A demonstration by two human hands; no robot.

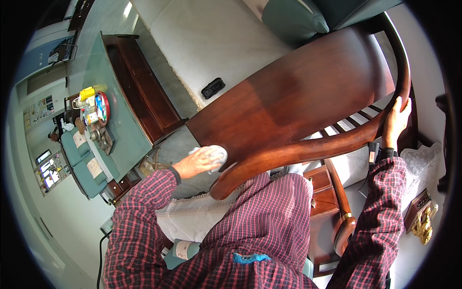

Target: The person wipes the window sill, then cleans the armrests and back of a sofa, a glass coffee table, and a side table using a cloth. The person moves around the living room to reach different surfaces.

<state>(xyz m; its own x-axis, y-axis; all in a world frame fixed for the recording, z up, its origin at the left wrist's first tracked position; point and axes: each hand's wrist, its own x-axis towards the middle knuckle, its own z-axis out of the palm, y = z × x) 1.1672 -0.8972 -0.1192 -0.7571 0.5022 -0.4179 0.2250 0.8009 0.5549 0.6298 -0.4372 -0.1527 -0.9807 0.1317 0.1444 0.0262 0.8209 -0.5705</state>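
Note:
My left hand (195,164) is closed on a whitish cloth (220,154) at the near left corner of a dark reddish-brown wooden seat (284,96). Some of the cloth is hidden under the fingers. At the right, my right hand (397,123) wraps round the curved wooden armrest (337,143), close to where it meets the upright back frame. The armrest sweeps along the near side of the seat and ends in a rounded tip beside my left hand.
A green cushion (293,21) lies at the seat's far end. A black object (212,88) rests on the pale floor mat (192,41). To the left, a glass-topped table (126,135) carries a red basket (102,107) and bottles. A wooden drawer unit (321,185) and a golden ornament (422,226) are on the right.

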